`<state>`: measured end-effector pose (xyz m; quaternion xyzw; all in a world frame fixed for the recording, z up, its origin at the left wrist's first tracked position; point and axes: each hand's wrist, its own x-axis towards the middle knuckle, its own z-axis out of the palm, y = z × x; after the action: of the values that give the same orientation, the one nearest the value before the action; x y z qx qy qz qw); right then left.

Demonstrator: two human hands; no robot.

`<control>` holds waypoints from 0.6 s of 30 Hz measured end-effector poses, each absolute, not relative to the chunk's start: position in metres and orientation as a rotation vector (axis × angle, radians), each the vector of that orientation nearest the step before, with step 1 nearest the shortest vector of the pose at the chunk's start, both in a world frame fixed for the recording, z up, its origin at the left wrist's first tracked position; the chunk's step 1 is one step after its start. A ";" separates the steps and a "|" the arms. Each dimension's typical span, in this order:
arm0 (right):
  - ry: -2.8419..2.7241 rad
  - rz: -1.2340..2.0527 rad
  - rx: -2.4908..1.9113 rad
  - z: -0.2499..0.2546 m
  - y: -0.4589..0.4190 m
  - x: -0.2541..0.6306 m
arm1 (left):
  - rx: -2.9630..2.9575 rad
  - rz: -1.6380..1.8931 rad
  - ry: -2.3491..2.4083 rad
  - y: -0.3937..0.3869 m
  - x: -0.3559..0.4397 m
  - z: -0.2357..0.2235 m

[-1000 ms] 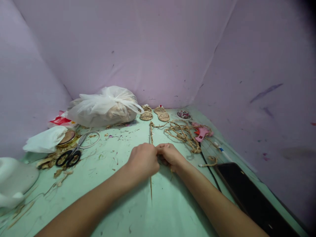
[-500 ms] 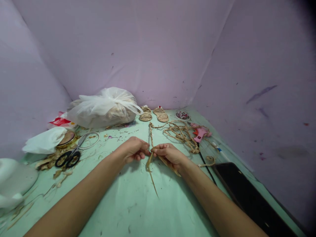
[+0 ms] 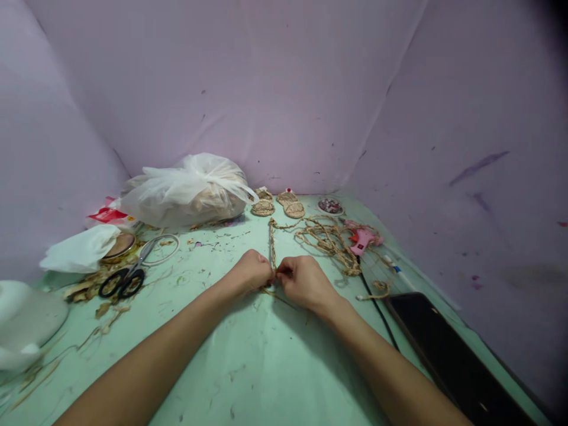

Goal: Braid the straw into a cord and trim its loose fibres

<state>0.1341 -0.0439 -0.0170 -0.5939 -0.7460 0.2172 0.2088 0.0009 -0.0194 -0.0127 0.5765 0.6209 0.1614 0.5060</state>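
Note:
A braided cord of dry tan fibre (image 3: pixel 272 239) runs down the middle of the green table to my fingers. My left hand (image 3: pixel 252 270) is curled closed on the loose strands at the cord's near end. Beside it, my right hand (image 3: pixel 306 281) pinches at the same end, thumb and forefinger together. Thin strand ends (image 3: pixel 281 297) stick out below the hands; most of their length is hidden. The cord's far part leads into a loose coil of braid (image 3: pixel 328 239) at the right.
Black-handled scissors (image 3: pixel 128 275) lie at the left among dry scraps, near a stuffed white plastic bag (image 3: pixel 190 189). Small woven slippers (image 3: pixel 293 207) and a bowl of beads (image 3: pixel 330 206) stand at the back. A pink glue gun (image 3: pixel 362 239) and a black phone (image 3: pixel 444 349) are at the right.
Both hands have closed in around the cord's near end. My left hand has moved right onto the strands, and the strands that hung toward me are now mostly covered.

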 end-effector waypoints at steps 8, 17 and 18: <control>-2.300 0.298 -1.854 0.004 -0.069 0.112 | 1.293 0.422 1.493 -0.028 0.008 -0.003; -2.279 0.625 -1.691 0.010 -0.061 0.128 | 1.341 0.342 1.330 -0.018 -0.009 -0.002; -2.145 0.742 -1.684 0.010 -0.055 0.134 | 1.349 0.339 1.308 -0.016 -0.011 -0.003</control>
<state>0.1343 -0.0550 0.0098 -0.5885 -0.7495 0.2594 0.1569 -0.0110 -0.0162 -0.0028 0.5764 0.5592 0.1451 0.5779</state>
